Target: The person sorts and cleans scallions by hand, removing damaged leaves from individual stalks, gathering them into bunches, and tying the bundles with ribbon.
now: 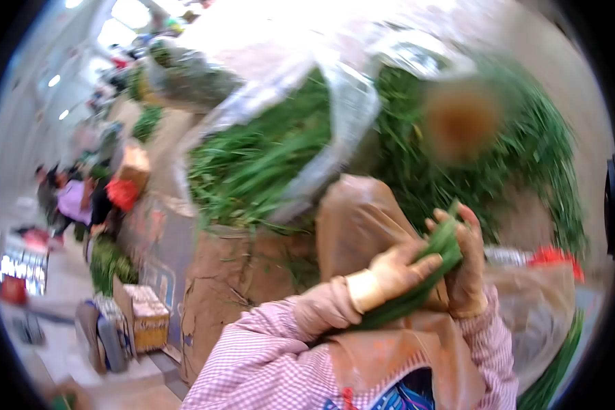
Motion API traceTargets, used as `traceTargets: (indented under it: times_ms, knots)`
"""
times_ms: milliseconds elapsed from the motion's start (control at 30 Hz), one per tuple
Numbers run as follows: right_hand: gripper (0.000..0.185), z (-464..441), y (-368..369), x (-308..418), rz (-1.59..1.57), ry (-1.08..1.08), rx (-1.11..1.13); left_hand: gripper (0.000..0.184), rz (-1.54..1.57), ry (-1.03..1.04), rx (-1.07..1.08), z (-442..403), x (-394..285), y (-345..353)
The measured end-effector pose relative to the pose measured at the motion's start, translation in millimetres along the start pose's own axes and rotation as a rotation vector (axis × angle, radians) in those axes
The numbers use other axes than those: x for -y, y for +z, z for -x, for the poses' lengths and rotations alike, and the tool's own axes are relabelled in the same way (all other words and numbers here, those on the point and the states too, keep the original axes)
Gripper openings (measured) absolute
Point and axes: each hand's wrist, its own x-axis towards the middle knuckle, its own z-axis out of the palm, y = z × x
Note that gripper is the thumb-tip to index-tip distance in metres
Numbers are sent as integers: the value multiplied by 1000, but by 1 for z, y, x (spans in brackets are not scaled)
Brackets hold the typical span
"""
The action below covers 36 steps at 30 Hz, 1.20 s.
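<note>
In the head view a bunch of long green leaves, which look like chives (pixel 444 247), lies slantwise over my lap. My left hand (pixel 398 270), with a pale cuff at its wrist, is closed round the bunch from the left. My right hand (pixel 466 263) wraps the bunch from the right near its upper end, fingers pointing up. The lower end of the bunch runs under my left forearm and is partly hidden. A brown apron (pixel 365 212) covers my knee just beyond my hands.
An open clear plastic bag (pixel 354 102) of loose greens (pixel 266 157) lies ahead. A larger heap of greens (pixel 403 137) spreads to the right, partly behind a blurred brown spot. Cardboard (pixel 219 287) covers the floor. At left are a yellow box (pixel 149 328) and people (pixel 75 200).
</note>
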Motion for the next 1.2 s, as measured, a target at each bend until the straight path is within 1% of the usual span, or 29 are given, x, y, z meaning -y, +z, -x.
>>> traceTargets:
  times_ms: [33,100,133,167,233,267,300,367,400,433,500,533,567,633,667,700,733,767,833,867,900,967,1033,1067,1100,1167,1200]
  knots:
    - [49,0,-3,-2,20,-41,37,41,-47,42,-3,-3,8,0]
    - [54,-1,-2,-5,55,-46,65,43,132,-45,71,5,-8,-6]
    - [58,-2,1,-6,41,-85,101,47,48,-96,113,5,-12,-11]
    - [58,-2,3,-7,42,-87,116,47,44,-87,101,5,-11,-12]
    - [61,-9,4,-6,45,-111,122,52,-254,-7,145,-2,-9,-15]
    - [64,-6,9,-7,4,-86,85,59,-314,140,188,-3,-9,-19]
    - [64,-5,9,-6,6,-85,95,59,-315,143,178,-5,-10,-24]
    - [62,-3,8,-6,90,-147,143,64,-506,121,303,-7,-18,-33]
    - [57,0,14,-4,93,-163,106,67,-523,145,283,-11,-11,-33]
    - [57,-1,13,-4,95,-160,111,67,-521,145,277,-10,-12,-34]
    - [54,-2,8,-4,125,-203,170,70,-517,138,370,-11,-21,-40]
    - [50,-1,12,-3,119,-213,166,75,-459,82,425,-16,-25,-42]
    - [50,-4,11,-4,121,-211,169,70,-290,25,417,-17,-27,-44]
    - [47,-8,4,-8,142,-221,159,61,307,7,531,-32,4,-30]
    - [46,-6,11,-6,188,-215,92,65,363,-49,509,-23,-15,-30]
    - [45,-3,15,-3,224,-201,45,55,418,-55,505,-20,-17,-28]
    - [41,1,28,2,244,-152,-27,59,522,-134,522,-18,-21,-28]
    - [36,-2,21,-1,390,-250,42,63,514,-173,537,-19,-21,-28]
    - [20,-2,13,-5,475,-262,75,63,449,-256,544,-25,-10,-26]
    - [17,-4,7,-10,513,-341,126,57,391,-242,546,-25,-11,-25]
    - [10,-8,1,-12,557,-419,172,32,350,-223,616,-27,-14,-25]
    - [19,-15,-7,-5,624,-397,262,33,187,-350,623,-27,-20,-30]
    - [41,-19,-11,33,731,-18,388,36,220,-282,642,-29,-18,-31]
    - [53,-20,-11,44,658,-113,408,37,243,-292,615,-28,-21,-30]
    - [61,-35,-21,48,627,-198,362,39,266,-301,587,-26,-23,-29]
    - [58,-36,-12,77,589,-400,252,35,130,-275,532,-29,-25,-27]
    - [54,-40,-8,78,791,-556,234,31,99,-140,576,-30,-16,-31]
